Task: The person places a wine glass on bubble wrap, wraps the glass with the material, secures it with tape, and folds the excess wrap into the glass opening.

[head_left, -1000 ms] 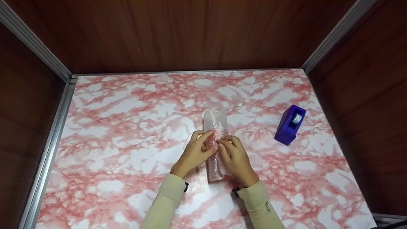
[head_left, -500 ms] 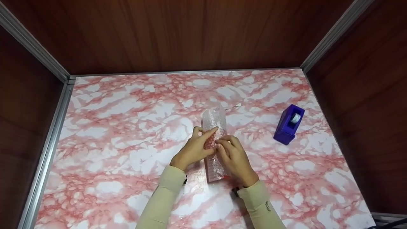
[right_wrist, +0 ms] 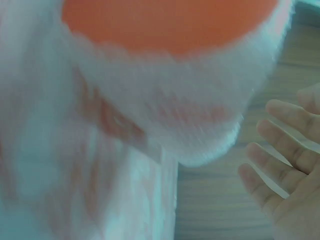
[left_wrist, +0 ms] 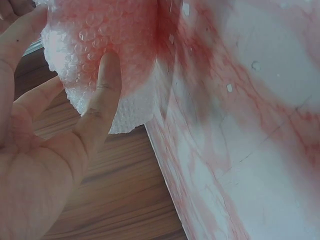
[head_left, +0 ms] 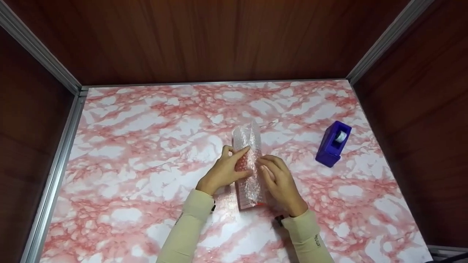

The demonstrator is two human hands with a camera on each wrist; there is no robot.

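A long bundle rolled in clear bubble wrap (head_left: 252,190) lies upright in the head view, near the middle of the table. Something orange (right_wrist: 170,25) shows at its near end in the right wrist view; its kind is hidden by the wrap. My left hand (head_left: 221,173) presses on the bundle from the left, thumb and index finger spread and fairly straight. In the left wrist view one finger (left_wrist: 109,80) lies against the bubbles. Close to the bundle's right side is my right hand (head_left: 283,184), its fingers loosely bent and apart from the wrap in the right wrist view.
A purple tape dispenser (head_left: 332,144) with a roll of clear tape stands to the right on the red-and-white marbled table (head_left: 146,146). Dark wood-grain panels (head_left: 219,40) with metal edge rails (head_left: 55,157) enclose the table at the back and sides.
My right hand has let go of the wrap at the seam and moved right. The left index finger has slid slightly over the wrap, while the bundle stays in place.
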